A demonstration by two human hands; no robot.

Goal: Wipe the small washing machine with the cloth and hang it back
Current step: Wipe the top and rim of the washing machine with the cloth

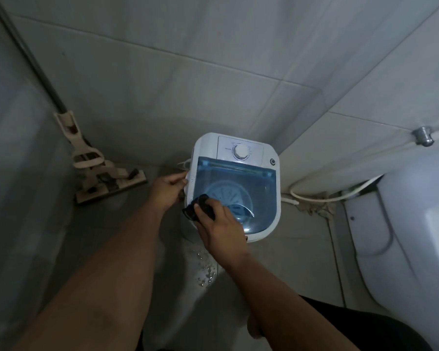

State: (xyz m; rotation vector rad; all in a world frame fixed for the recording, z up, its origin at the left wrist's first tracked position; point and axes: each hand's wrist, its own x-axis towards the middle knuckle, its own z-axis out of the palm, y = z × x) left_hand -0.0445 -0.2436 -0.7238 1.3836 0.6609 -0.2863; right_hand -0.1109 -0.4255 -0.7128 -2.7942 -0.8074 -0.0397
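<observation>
A small white washing machine (241, 150) with a blue see-through lid (249, 178) and a round dial stands on the floor in the corner. My right hand (219, 228) presses a dark cloth (198, 207) onto the lid's near left corner. My left hand (169, 190) grips the machine's left side edge. The part of the cloth under my right palm is hidden.
A beige squeeze mop (99, 173) leans in the left corner, its head on the floor. A white toilet (413, 224) stands at the right, with a white hose (322, 196) and a wall valve (422, 136) behind. Water drops (205, 269) lie on the floor near the machine.
</observation>
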